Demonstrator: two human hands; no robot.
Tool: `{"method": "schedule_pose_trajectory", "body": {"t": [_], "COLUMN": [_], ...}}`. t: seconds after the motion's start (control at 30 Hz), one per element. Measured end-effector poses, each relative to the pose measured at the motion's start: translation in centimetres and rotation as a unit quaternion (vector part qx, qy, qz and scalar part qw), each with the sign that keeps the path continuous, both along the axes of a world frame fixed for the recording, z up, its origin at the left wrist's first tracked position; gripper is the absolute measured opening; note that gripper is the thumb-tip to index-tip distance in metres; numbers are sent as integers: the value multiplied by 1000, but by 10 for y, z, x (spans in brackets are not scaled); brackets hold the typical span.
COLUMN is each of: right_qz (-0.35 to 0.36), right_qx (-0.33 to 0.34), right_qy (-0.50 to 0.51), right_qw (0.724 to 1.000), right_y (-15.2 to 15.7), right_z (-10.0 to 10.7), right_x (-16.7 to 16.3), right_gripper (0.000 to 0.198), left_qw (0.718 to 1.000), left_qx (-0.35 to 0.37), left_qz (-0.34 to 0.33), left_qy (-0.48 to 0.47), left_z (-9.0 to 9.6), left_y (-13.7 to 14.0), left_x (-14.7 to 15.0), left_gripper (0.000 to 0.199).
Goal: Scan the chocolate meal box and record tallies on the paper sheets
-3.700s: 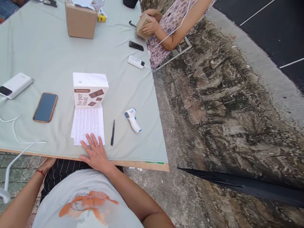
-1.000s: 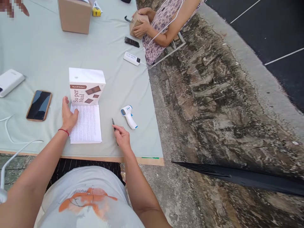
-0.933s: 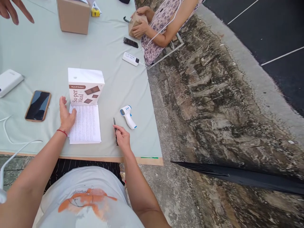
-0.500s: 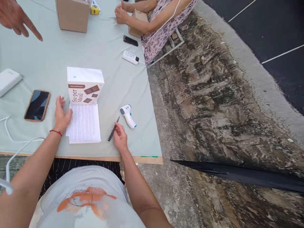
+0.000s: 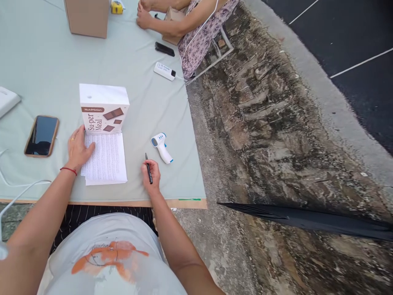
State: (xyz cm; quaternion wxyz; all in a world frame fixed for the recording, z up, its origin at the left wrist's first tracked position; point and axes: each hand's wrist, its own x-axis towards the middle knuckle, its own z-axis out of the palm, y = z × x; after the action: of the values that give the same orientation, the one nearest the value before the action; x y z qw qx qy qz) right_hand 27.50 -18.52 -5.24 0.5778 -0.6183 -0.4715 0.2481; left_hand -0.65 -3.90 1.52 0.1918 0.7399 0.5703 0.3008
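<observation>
"What are the hands doing?"

"The left hand (image 5: 78,149) lies with fingers loosely spread, gripping nothing; its thumb rests on the left edge of the printed sheets (image 5: 106,159). The right hand (image 5: 155,174) is curled around a black pen (image 5: 149,171), tip pointing away from the person."

"And where are those sheets?"

"Flat on the pale green tablecloth (image 5: 61,61), just in front of the NutriMotion Super Meal carton (image 5: 104,110). Their edges fan slightly at the lower left."

"How would you steady them well?"

"I'd press the thumb flat, away from the lines of print, square the stack, and mind the carton: the left fingers are right beside its lower corner. I can't tell if they touch."

"What do the containers hold?"

"I can't see inside any. The carton stands upright, its white upper face unbroken but for one small round mark. A brown cardboard box (image 5: 87,18) is cut off by the top edge, and a smaller cardboard box (image 5: 175,16) sits partly behind another person's arm (image 5: 168,28)."
</observation>
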Motion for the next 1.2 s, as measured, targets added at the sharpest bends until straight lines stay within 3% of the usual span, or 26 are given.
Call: {"method": "schedule_pose_trajectory", "body": {"t": [0.33,0.63,0.97,1.2], "right_qz": [51,59,74,71], "right_qx": [-19,-3,7,-17], "right_qy": [-85,-96,-120,-112], "right_qw": [995,994,990,991], "right_y": [-4,-4,-3,-3], "right_z": [17,21,20,23], "right_x": [-1,-1,1,3], "right_gripper": [35,34,30,34], "left_qw": [999,1000,1000,998], "left_qx": [-4,-4,-4,-24], "left_qz": [-4,-5,-10,-7], "left_qy": [-33,-24,-26,-65], "left_z": [-9,-1,-4,-3], "left_y": [5,0,2,5], "left_x": [-2,3,2,4], "left_gripper": [92,86,88,89]}}
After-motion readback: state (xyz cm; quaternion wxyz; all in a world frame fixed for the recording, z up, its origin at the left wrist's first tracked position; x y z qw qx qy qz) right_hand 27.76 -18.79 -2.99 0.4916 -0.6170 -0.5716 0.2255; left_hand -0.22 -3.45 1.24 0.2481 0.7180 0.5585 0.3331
